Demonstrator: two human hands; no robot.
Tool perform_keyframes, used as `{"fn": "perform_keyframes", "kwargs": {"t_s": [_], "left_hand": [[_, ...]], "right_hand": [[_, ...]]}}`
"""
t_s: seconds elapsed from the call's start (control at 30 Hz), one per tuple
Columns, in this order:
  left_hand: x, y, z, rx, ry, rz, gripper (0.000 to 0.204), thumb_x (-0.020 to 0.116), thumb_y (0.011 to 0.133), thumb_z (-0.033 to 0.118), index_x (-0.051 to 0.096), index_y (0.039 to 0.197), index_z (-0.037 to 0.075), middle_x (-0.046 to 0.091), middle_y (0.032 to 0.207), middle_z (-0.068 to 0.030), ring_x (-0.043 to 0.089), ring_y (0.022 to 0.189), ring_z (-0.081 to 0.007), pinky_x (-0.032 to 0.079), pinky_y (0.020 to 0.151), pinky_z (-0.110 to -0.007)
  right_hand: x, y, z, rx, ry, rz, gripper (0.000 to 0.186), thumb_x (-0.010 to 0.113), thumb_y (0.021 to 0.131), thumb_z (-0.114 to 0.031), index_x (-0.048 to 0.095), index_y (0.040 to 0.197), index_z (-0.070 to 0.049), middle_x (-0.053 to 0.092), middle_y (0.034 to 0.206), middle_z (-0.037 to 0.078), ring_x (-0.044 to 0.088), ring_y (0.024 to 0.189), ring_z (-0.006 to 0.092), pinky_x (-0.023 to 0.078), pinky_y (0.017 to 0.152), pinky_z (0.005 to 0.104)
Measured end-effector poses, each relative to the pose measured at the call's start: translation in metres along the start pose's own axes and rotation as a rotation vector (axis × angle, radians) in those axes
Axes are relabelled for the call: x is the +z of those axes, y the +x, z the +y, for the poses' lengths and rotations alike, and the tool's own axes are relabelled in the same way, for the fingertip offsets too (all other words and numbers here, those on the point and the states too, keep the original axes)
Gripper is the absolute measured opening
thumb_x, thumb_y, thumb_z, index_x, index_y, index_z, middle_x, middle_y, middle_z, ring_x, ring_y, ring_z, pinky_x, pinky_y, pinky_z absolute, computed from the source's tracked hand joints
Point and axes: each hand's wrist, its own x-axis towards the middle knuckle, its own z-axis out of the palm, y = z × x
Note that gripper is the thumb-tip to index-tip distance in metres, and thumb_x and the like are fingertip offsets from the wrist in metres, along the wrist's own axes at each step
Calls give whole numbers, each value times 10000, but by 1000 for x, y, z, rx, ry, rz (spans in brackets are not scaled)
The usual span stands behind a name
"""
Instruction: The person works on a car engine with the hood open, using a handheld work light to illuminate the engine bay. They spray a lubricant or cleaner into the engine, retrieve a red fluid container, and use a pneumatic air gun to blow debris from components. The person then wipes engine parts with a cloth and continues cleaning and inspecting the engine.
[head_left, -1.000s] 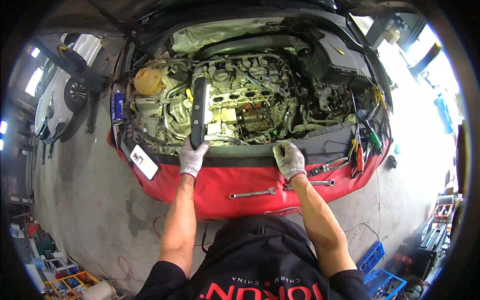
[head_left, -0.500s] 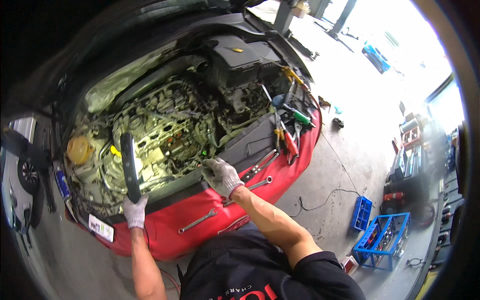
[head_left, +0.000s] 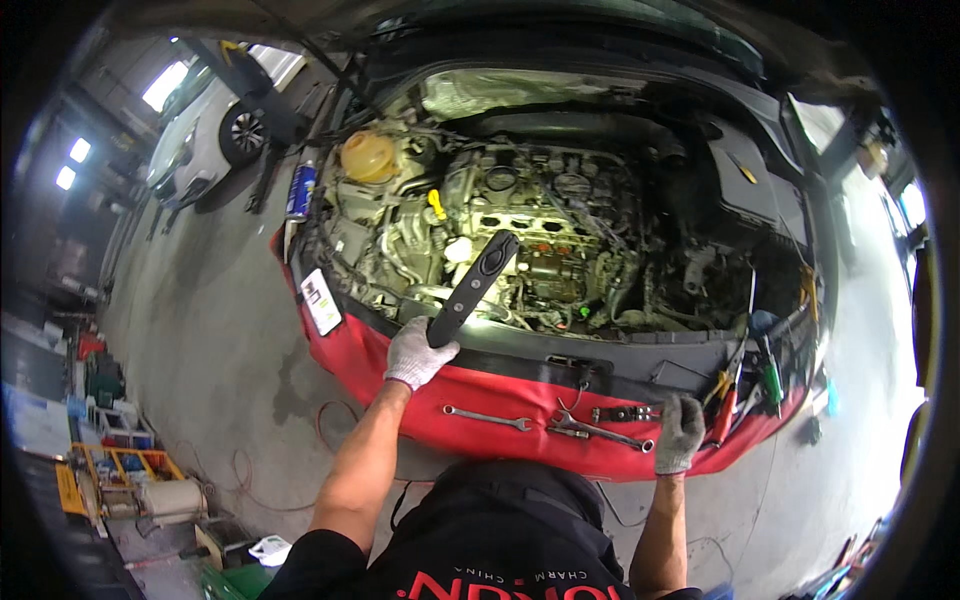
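Note:
In my left hand [head_left: 418, 355], gloved in white knit, is a black handheld work light [head_left: 468, 300], tilted up over the front of the open engine bay. Its glow falls on the exposed engine [head_left: 535, 240]. My right hand [head_left: 680, 434], also gloved, has its fingers curled beside the handle ends of a pair of pliers [head_left: 625, 413] on the red fender cover [head_left: 380, 370]. Whatever those fingers hold, if anything, is hidden. Between my hands lie a combination wrench [head_left: 487, 417] and, below the pliers, a longer wrench [head_left: 610, 434].
Right of my right hand lie a red-handled screwdriver [head_left: 726, 415] and a green-handled tool [head_left: 771, 380]. An orange reservoir [head_left: 368, 157], a blue spray can [head_left: 300, 190] and a white card [head_left: 320, 302] are at the left. A white car [head_left: 215, 135] stands beyond.
My view has swung left. My right hand has gone from the bay's front edge to the pliers' handle ends at the right. The work light now leans to the right.

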Motion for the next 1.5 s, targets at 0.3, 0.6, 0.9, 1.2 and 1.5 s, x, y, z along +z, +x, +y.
{"fn": "perform_keyframes", "kwargs": {"t_s": [0.3, 0.6, 0.9, 1.2, 1.5], "left_hand": [[2, -11, -7, -110, -146, 1, 535, 819, 762, 453, 704, 1076, 36, 713, 1057, -218, 695, 1026, -396, 541, 912, -481], [-10, -8, -69, -150, -417, 8, 535, 776, 798, 534, 714, 1048, 64, 737, 948, -215, 723, 938, -386, 565, 836, -464], [-10, 19, -118, -66, -886, -243, 536, 809, 832, 482, 713, 1108, 32, 756, 978, -222, 749, 967, -336, 588, 842, -421], [33, 24, -139, 148, -1021, -215, 535, 790, 865, 409, 677, 1214, 20, 758, 1033, -214, 741, 980, -350, 579, 851, -433], [0, 20, -150, -61, -1079, -308, 488, 810, 847, 420, 715, 1152, 50, 761, 913, -145, 735, 842, -236, 586, 765, -386]], "right_hand": [[114, 3, -47, -112, -133, -456, 197, 721, 921, -18, 604, 763, -4, 576, 753, 67, 546, 700, 160, 450, 650, 316], [355, -27, -192, 29, -145, -1142, 512, 703, 951, -211, 583, 1393, 16, 705, 1006, 123, 648, 964, 171, 522, 920, 336], [790, -2, -124, -509, -411, -1058, 814, 785, 874, -435, 520, 1408, 120, 699, 1281, 246, 661, 1216, 338, 504, 1031, 389], [989, 11, -83, -163, -928, -715, 811, 804, 711, -622, 724, 1226, -1, 691, 1308, 233, 675, 1227, 323, 538, 1012, 416], [879, 23, -193, 73, -170, -1156, 517, 833, 847, -328, 690, 1211, 10, 754, 1041, 129, 736, 856, 221, 606, 801, 346]]}}
